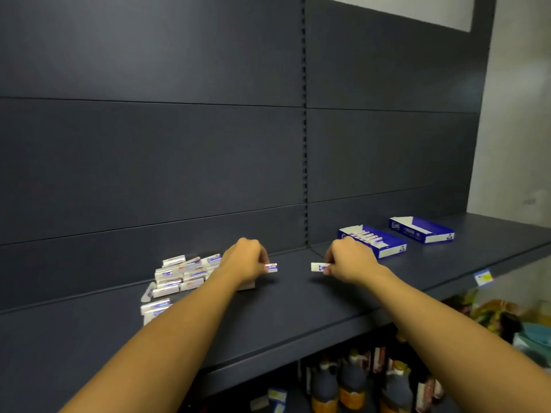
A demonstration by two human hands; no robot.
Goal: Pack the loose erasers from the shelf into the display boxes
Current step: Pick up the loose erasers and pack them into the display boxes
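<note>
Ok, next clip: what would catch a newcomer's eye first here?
Two bare forearms reach over the dark shelf, the left hand and the right hand each pinching a small white eraser. A pile of loose erasers lies left of the hands. Two blue display boxes sit to the right, the nearer partly filled.

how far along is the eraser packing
Early. Done: the nearer display box holds a row of erasers. In hand: the left hand and right hand each pinch one eraser. Left: the loose pile and the seemingly empty farther box.
</note>
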